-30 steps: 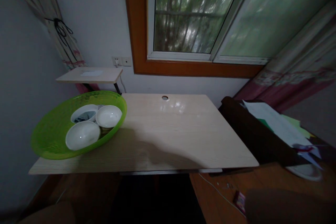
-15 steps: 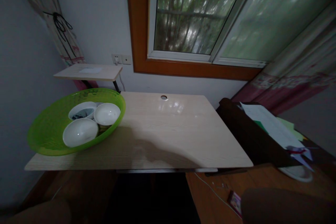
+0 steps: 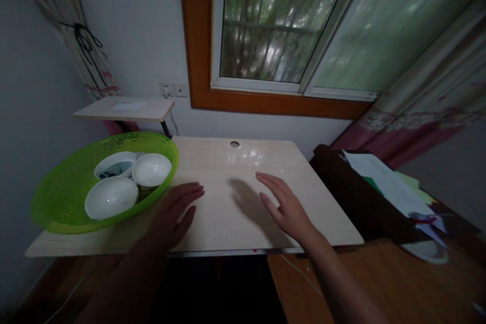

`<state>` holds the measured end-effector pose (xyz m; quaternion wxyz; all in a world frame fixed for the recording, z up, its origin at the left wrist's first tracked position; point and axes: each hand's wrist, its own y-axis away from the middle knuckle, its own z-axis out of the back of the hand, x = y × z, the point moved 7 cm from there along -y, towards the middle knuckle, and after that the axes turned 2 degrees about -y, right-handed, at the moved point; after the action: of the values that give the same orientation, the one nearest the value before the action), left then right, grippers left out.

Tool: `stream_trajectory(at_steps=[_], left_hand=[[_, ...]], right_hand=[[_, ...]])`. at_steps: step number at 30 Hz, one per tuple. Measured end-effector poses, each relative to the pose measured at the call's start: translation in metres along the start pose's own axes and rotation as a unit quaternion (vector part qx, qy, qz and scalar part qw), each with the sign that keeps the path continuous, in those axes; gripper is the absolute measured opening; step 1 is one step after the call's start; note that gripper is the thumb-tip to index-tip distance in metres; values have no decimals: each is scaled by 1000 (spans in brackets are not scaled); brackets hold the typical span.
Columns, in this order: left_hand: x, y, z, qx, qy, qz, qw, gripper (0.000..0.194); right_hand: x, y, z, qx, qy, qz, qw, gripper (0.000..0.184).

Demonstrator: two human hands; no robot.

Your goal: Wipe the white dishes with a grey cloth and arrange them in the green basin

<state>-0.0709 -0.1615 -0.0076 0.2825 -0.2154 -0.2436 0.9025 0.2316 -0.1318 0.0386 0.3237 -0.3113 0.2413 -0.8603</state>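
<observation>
My left hand (image 3: 172,215) hovers over the front of the pale wooden desk (image 3: 224,212), close to the right rim of a green plastic basin (image 3: 61,197). Its fingers are stretched out and hold nothing. Farther right, my right hand (image 3: 283,207) is above the desk with thumb and fingers apart, also without anything in it; its shadow falls on the desktop. Inside the basin sit white bowls: one in front (image 3: 112,198), one at the right (image 3: 152,169), and one behind (image 3: 114,164) with something bluish-grey in it. Beneath the right bowl, something striped is partly hidden.
A small raised shelf (image 3: 125,109) with a paper on it stands behind the basin. Beyond the desk are a wall socket (image 3: 166,89) and a window (image 3: 273,35). To the right, papers (image 3: 383,182) lie on a dark brown surface (image 3: 341,197). A white cable (image 3: 301,274) hangs below the desk.
Both my hands have come into view from below and now reach over the desk. The view has shifted slightly; the basin and bowls stay in place on the desk.
</observation>
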Motion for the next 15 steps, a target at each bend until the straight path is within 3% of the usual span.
stream_trajectory(at_steps=[3,7,10,15], left_hand=[[16,6,-56,78,0,-59,995,56],[46,4,-111,159,-26,-61,985,65],[57,-10,-130,197,-36,-56,978,72],[66,-32,-147,226,-55,-58,971,78]], right_hand=[[-37,27,-59,108,14,-15,994,52],[-62,42,-103,156,15,-16,987,59],[-64,31,-125,185,13,11,983,66],[-71,6,-159,226,27,50,972,78]])
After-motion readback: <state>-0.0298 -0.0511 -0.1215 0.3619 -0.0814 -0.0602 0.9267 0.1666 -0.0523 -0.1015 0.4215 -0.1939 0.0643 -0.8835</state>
